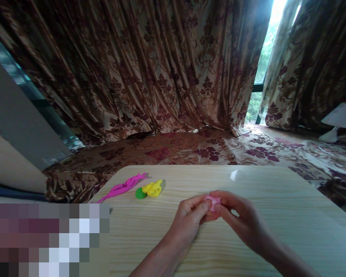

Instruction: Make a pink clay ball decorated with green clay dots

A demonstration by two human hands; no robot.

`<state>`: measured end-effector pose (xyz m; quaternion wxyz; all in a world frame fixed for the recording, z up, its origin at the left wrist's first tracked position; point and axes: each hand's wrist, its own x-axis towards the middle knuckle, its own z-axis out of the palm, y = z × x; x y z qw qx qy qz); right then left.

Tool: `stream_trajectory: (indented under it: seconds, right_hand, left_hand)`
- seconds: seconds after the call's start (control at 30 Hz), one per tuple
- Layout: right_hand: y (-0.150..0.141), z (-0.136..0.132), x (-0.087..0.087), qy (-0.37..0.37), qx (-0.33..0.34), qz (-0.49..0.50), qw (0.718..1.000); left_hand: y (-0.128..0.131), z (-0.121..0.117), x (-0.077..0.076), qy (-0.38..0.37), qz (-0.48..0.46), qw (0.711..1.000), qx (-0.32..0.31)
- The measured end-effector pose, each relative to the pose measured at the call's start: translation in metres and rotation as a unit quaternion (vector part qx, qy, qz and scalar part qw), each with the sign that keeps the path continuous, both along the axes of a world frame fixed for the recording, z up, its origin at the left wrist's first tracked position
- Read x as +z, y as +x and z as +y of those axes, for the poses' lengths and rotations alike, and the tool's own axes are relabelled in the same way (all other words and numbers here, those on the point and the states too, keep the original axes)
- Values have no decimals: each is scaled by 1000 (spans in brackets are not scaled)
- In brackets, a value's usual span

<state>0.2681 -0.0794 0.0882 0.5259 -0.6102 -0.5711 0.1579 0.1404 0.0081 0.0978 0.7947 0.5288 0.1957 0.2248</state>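
Both my hands meet over the middle of a light wooden table. My left hand and my right hand pinch a small pink balloon between their fingertips, each with fingers closed on it. Only the balloon's top shows above the fingers. To the left, farther back on the table, lie a long limp magenta balloon, a yellow balloon and a small green balloon, the yellow and green ones touching.
Heavy patterned curtains hang behind the table and spill over a cushioned ledge. A white lamp lies at the far right. A blurred-out patch covers the lower left corner. A wall socket sits at the left.
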Motion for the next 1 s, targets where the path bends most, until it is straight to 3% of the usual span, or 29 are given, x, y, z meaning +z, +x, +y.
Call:
stream_trajectory:
  seconds: [0.13, 0.37, 0.6, 0.8, 1.0]
  right_hand:
    - [3, 1, -3, -46, 12, 67, 997]
    - [-5, 3, -8, 0, -81, -81, 993]
    - [-1, 1, -6, 35, -26, -61, 997]
    - [-3, 0, -3, 26, -40, -179, 983]
    - [1, -1, -3, 11, -18, -189, 982]
  left_hand:
    - [-1, -1, -1, 10, 6, 1000, 0]
    - [1, 0, -5, 59, 10, 998, -14]
    - [-2, 5, -2, -36, -6, 999, -38]
    - [-1, -2, -3, 13, 24, 998, -58]
    - [-1, -1, -5, -30, 7, 998, -48]
